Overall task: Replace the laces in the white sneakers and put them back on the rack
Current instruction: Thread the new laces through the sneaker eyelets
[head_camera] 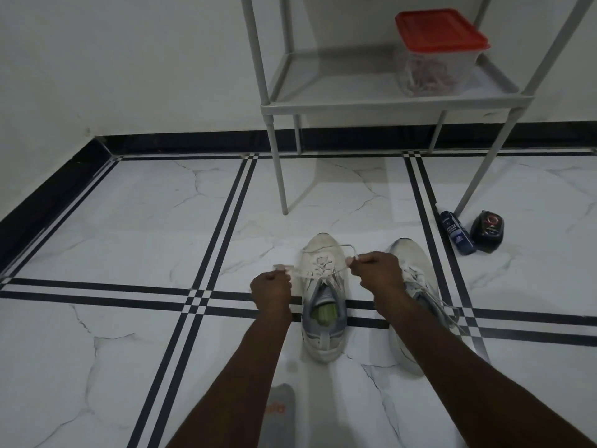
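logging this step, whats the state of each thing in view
left sneaker: on floor, laced, being tied
lace: ends pulled apart
left hand: pinching one lace end
right hand: pinching the other end
right sneaker: on floor, laces loose
container: on rack, red lid on
rack: upright, no sneakers on it

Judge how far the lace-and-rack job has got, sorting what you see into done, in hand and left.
Done: the right sneaker looks laced, its ends loose. In hand: the left hand and right hand each pinch a lace end over the left sneaker. Left: both sneakers are on the floor, not the rack.
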The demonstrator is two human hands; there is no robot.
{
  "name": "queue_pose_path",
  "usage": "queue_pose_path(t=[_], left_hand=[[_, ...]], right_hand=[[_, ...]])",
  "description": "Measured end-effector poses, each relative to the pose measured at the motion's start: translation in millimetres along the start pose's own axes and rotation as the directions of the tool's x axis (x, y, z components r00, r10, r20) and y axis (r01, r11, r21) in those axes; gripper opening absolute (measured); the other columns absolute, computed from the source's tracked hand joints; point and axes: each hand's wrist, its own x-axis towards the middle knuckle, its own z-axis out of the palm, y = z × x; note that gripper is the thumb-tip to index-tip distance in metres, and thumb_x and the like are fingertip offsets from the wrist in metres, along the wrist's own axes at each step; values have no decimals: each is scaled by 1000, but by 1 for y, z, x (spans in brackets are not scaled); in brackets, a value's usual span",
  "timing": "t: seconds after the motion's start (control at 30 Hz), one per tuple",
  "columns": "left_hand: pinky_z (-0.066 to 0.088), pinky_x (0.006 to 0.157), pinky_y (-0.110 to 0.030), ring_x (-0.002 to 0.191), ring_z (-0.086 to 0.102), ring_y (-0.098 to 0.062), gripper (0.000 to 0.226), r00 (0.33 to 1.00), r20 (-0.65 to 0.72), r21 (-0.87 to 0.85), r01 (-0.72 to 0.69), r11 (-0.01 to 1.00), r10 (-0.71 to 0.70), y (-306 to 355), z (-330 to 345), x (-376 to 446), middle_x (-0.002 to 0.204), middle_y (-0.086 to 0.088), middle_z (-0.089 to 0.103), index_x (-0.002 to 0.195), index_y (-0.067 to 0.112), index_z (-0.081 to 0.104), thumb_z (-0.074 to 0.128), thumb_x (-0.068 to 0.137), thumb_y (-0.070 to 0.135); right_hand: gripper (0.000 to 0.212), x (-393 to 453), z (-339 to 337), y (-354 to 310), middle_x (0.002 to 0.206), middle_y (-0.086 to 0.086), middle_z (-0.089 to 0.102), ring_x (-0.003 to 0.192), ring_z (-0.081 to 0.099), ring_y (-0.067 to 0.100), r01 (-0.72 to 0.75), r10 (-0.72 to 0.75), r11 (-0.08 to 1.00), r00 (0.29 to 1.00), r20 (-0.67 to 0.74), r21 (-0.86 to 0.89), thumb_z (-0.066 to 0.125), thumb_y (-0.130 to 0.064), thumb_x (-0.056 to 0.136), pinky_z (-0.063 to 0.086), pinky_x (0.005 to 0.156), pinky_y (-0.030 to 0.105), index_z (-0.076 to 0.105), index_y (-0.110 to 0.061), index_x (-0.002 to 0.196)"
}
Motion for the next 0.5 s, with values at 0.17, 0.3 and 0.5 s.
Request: queue_pose_path(t=[0.17,0.3,0.5], left_hand=[[54,70,-36,69,63,-25,46,986,93,-80,149,986,-141,-20,1,-10,76,-11,69,89,0,70,56,101,42],[60,84,-44,80,69,-26,40,960,248,72,112,991,-126,-10,12,-23,77,-7,72,77,14,70,69,90,51],[59,77,-54,72,64,-26,45,972,234,106,0,994,-24,-23,6,-14,72,-17,71,76,-1,75,88,71,42]], right_hand=[[18,-16,2,13,85,12,73,71,69,19,-186,174,981,968,183,51,75,-24,88,51,57,27,67,-8,83],[24,-22,10,14,86,12,74,74,68,20,-88,93,996,951,295,-29,79,-29,83,58,69,33,72,-8,93],[11,-20,6,12,74,14,74,70,74,29,71,-41,989,972,230,-127,77,-14,85,63,69,41,74,-4,82]])
